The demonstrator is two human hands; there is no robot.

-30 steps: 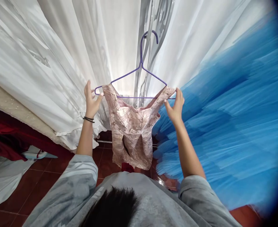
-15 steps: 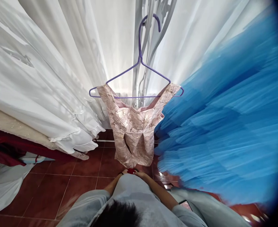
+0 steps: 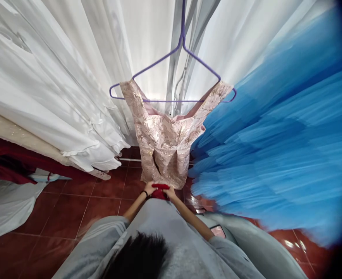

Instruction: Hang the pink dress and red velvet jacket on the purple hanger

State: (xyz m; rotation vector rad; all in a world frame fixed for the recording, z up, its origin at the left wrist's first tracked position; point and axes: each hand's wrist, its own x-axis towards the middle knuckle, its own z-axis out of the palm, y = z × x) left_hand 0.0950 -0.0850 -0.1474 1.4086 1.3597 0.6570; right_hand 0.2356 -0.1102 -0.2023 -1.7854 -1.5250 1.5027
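My left hand (image 3: 149, 189), with a dark band at its wrist, is closed on one end of a red cloth (image 3: 160, 186). On the other end my right hand (image 3: 170, 191) is closed too. The cloth is bunched between them, low in front of my body; what exactly it is I cannot make out. Just beyond my hands hangs a pink and gold floral dress (image 3: 165, 133) with wide straps. Its straps sit on a purple hanger (image 3: 157, 63), whose hook runs out of the picture at the top.
White gowns (image 3: 72, 89) hang on the left, above dark red fabric (image 3: 11, 164). A blue tulle gown (image 3: 275, 155) fills the right side. The floor is red tile (image 3: 107, 186). A phone (image 3: 218, 231) lies beside my right forearm on pale grey material.
My hands have come up and forward from my body, so more of the red cloth shows. The dress and hanger sit higher in view and look larger.
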